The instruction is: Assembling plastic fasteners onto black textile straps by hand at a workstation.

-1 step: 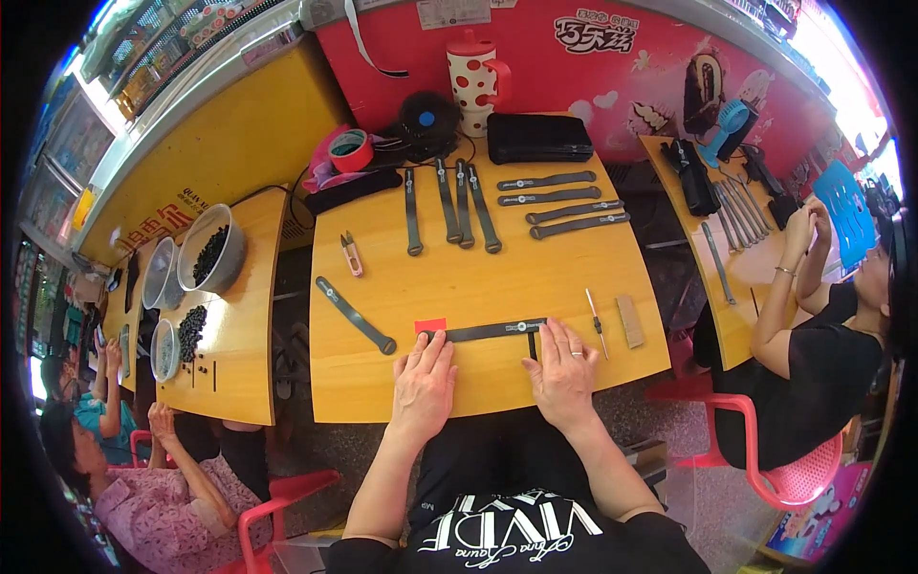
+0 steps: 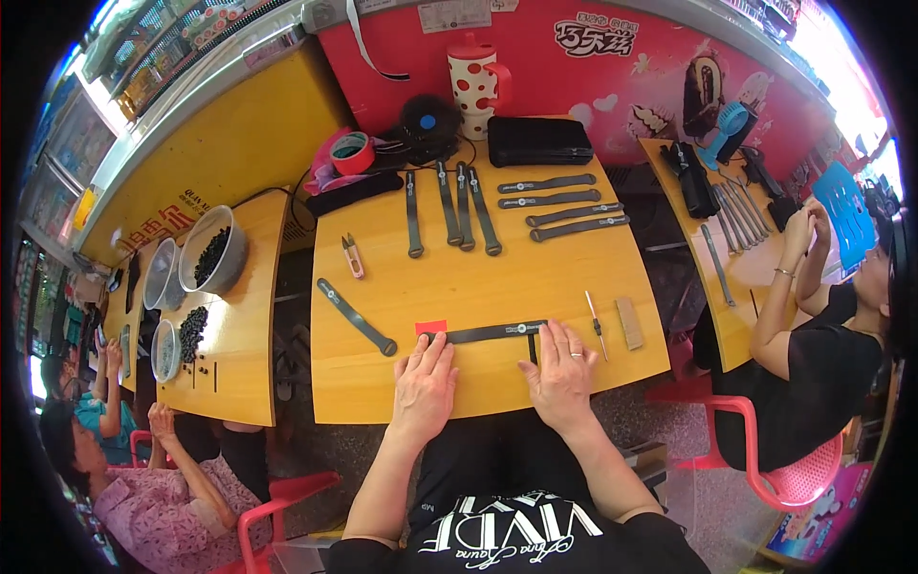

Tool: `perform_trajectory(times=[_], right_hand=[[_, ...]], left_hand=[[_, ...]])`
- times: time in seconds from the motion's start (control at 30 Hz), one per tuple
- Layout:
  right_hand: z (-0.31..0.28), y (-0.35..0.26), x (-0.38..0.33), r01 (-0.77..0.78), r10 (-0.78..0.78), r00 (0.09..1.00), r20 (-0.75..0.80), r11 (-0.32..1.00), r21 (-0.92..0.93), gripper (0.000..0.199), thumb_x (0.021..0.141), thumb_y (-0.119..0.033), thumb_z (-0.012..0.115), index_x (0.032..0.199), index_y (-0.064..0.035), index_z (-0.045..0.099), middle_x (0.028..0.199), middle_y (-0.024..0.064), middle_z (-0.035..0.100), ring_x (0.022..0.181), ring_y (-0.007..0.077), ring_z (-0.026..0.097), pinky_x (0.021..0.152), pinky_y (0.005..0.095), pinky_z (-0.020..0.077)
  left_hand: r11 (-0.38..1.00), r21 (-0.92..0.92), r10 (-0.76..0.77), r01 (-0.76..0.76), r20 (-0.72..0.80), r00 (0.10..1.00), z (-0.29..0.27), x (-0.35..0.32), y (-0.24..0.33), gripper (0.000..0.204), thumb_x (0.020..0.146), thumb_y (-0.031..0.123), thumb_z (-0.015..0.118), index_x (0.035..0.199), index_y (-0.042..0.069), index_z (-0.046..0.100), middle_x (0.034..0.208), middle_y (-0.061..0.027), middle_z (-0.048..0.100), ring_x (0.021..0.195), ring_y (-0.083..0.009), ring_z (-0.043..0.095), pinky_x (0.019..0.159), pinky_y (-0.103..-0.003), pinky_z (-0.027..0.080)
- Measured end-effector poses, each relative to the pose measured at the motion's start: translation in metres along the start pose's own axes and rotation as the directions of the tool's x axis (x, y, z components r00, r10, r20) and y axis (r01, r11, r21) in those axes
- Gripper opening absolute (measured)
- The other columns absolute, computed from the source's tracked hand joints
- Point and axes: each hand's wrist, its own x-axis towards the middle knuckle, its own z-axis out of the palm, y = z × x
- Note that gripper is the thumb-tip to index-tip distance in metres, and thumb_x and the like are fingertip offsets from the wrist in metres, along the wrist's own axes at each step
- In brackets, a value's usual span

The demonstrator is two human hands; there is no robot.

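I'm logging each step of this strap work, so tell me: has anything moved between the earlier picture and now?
Nothing visibly changed. The left hand and right hand lie flat on the yellow table at the black strap with its red tab, as before.
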Motion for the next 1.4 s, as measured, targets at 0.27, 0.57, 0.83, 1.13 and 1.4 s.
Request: perform_trajectory(times=[0.27,0.57,0.83,1.13,1.4], right_hand=[[0.001,0.007,0.004,0.032,-0.023,0.998,-0.055,0.985,0.169,0.048,0.088,-0.033,0.067,0.12,0.003,0.061,0.127,0.019,0.06,0.118,0.0331,0.055,0.092,0.0465,0.039],[0.011,0.014,-0.001,0.062,0.05,0.96,-0.276,0.922,0.381,0.03,0.087,-0.006,0.066,0.114,0.0061,0.06,0.114,0.0225,0.062,0.106,0.0399,0.059,0.092,0.0451,0.0464],[0.014,0.009,0.0,0.086,0.021,0.956,-0.292,0.933,0.35,0.03,0.085,-0.004,0.067,0.113,0.0058,0.06,0.112,0.022,0.061,0.104,0.04,0.058,0.089,0.0456,0.0469],[0.015,0.007,-0.002,0.081,0.023,0.952,-0.306,0.943,0.324,0.032,0.082,0.0,0.067,0.113,0.0047,0.06,0.113,0.0213,0.061,0.105,0.0396,0.058,0.091,0.0453,0.0473],[0.014,0.009,-0.002,0.113,-0.009,0.946,-0.324,0.946,0.303,0.033,0.081,0.002,0.066,0.113,0.0044,0.06,0.112,0.0203,0.061,0.105,0.039,0.058,0.091,0.0448,0.0477]], left_hand=[[0.999,-0.039,-0.019,0.017,-0.039,0.999,-0.003,-0.004,-0.009,0.032,0.09,0.015,0.064,0.119,0.003,0.062,0.137,-0.0154,0.055,0.128,-0.0351,0.05,0.101,-0.048,0.038],[0.959,-0.273,-0.179,0.076,-0.378,0.908,-0.042,0.005,-0.059,0.024,0.086,0.019,0.07,0.098,-0.001,0.066,0.108,-0.0167,0.064,0.105,-0.0346,0.058,0.089,-0.043,0.045],[0.832,0.242,-0.437,0.499,-0.269,0.858,-0.042,0.008,-0.061,0.036,0.076,0.034,0.08,0.08,0.0,0.068,0.082,-0.0167,0.064,0.082,-0.0343,0.063,0.073,-0.044,0.049],[0.724,0.176,-0.636,0.666,-0.204,0.745,-0.041,-0.003,-0.093,0.027,0.074,0.027,0.081,0.078,0.002,0.071,0.083,-0.017,0.068,0.08,-0.0348,0.069,0.073,-0.044,0.054],[0.592,-0.141,-0.798,0.793,-0.238,0.554,-0.06,-0.03,-0.108,0.025,0.067,0.015,0.076,0.083,-0.002,0.066,0.077,-0.0188,0.066,0.075,-0.034,0.067,0.071,-0.043,0.052]])
